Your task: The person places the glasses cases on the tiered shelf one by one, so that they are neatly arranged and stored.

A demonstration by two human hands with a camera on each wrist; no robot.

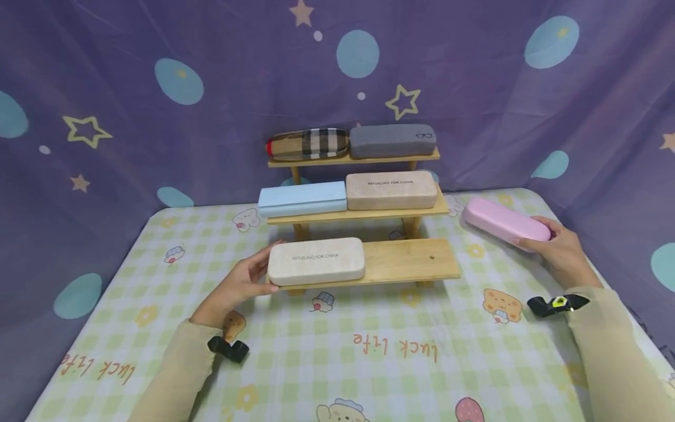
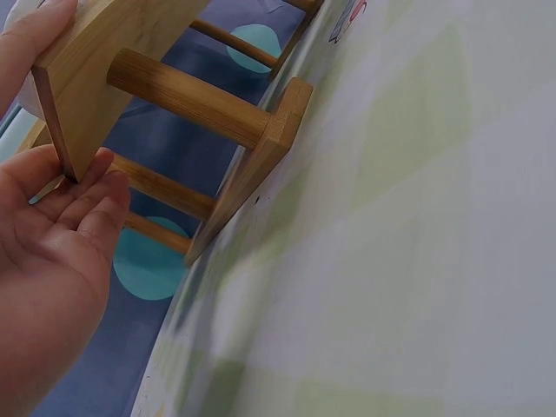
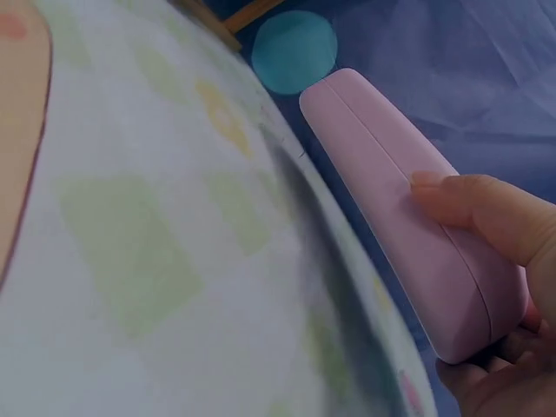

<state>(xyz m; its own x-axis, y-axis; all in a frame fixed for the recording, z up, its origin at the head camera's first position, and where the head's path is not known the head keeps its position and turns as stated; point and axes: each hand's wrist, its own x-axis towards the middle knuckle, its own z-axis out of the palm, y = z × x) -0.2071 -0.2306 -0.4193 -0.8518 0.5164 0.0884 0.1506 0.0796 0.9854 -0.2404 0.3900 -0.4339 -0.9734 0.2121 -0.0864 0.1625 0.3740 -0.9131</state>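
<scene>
My right hand [image 1: 566, 252] grips the near end of a pink glasses case [image 1: 503, 221]. In the right wrist view the thumb lies on the pink case's [image 3: 391, 217] side across its lid seam, with fingers around the end, and a shadow falls on the cloth below. My left hand [image 1: 245, 284] holds the left end of a cream glasses case [image 1: 316, 262] lettered "REFUELING FOR CHINA", thumb in front, fingers behind. This case sits on the left half of the lowest shelf [image 1: 411, 261]. The left wrist view shows this hand's fingertips [image 2: 100, 178] at the shelf board's corner.
The wooden three-step stand holds a plaid case [image 1: 311, 144] and a grey case [image 1: 392, 140] on top. A light blue case [image 1: 303, 198] and a beige case [image 1: 391, 190] lie on the middle step. Checked cloth [image 1: 401, 375] covers the table; a purple curtain [image 1: 253, 35] hangs behind.
</scene>
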